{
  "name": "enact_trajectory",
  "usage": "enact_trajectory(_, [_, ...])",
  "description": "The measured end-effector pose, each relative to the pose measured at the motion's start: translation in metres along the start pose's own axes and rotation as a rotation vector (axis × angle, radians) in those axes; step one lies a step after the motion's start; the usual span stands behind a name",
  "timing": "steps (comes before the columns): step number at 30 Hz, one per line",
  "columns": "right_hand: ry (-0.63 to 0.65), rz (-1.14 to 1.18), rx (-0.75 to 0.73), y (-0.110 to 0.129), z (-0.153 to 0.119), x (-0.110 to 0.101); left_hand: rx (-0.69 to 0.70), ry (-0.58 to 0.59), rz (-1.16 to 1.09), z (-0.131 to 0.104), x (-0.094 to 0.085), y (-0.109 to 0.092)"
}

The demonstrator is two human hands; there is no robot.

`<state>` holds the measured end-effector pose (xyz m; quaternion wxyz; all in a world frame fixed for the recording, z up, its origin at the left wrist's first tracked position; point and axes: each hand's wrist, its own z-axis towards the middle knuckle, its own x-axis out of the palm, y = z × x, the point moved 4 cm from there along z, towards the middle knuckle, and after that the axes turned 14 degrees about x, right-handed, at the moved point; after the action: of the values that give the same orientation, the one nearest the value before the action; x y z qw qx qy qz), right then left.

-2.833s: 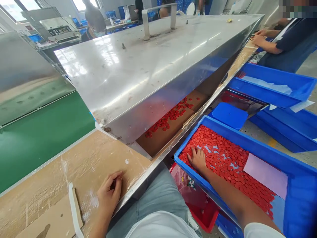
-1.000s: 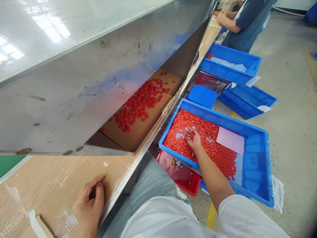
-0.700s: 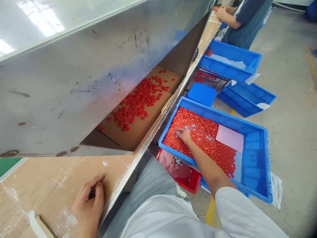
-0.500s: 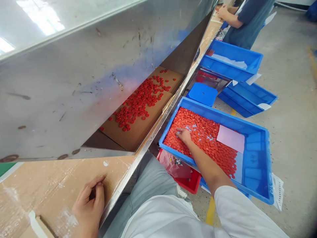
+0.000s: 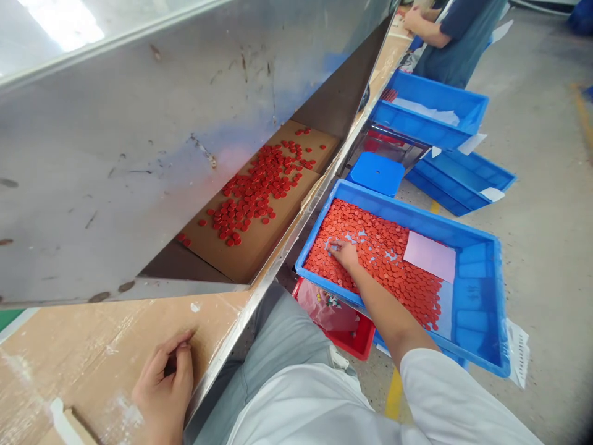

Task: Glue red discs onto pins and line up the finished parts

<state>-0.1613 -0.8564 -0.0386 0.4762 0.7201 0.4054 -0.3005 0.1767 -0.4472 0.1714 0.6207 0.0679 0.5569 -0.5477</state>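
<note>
My left hand (image 5: pixel 164 380) rests on the cardboard-covered bench (image 5: pixel 106 346), fingers curled and thumb meeting the forefinger. Whether anything sits in that pinch I cannot make out. My right hand (image 5: pixel 343 253) reaches down into a blue bin (image 5: pixel 477 309), fingertips close together at the small round red discs (image 5: pixel 398 281). The tips are too small to show what they hold. Pale lining paper shows through gaps in the disc layer around the fingers. A pink sheet (image 5: pixel 430 256) lies over part of the discs. More red discs (image 5: pixel 259 191) are scattered on cardboard beneath the metal hopper.
A large sloping metal hopper (image 5: pixel 152 142) fills the upper left. Beyond my bin are a blue stool (image 5: pixel 376 173) and other blue bins (image 5: pixel 430 105). A red bin (image 5: pixel 356 337) sits below. Another person (image 5: pixel 456 46) works farther along the bench.
The view has shifted slightly. Both my hands stay in nearly the same places, the left on the bench and the right at the discs.
</note>
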Motion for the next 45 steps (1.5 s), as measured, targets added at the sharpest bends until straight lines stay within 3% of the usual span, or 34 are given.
enact_trajectory(24, [-0.081,-0.028,0.163,0.010,-0.011,-0.001,-0.021,0.004,0.018,0.001,0.000,-0.004])
enact_trajectory(34, [-0.082,0.051,0.153,0.012,-0.012,-0.002,-0.029,0.006,0.037,0.000,0.000,-0.001])
enact_trajectory(45, [-0.081,0.074,0.125,0.032,-0.002,-0.007,-0.013,0.013,0.033,0.002,0.000,-0.003])
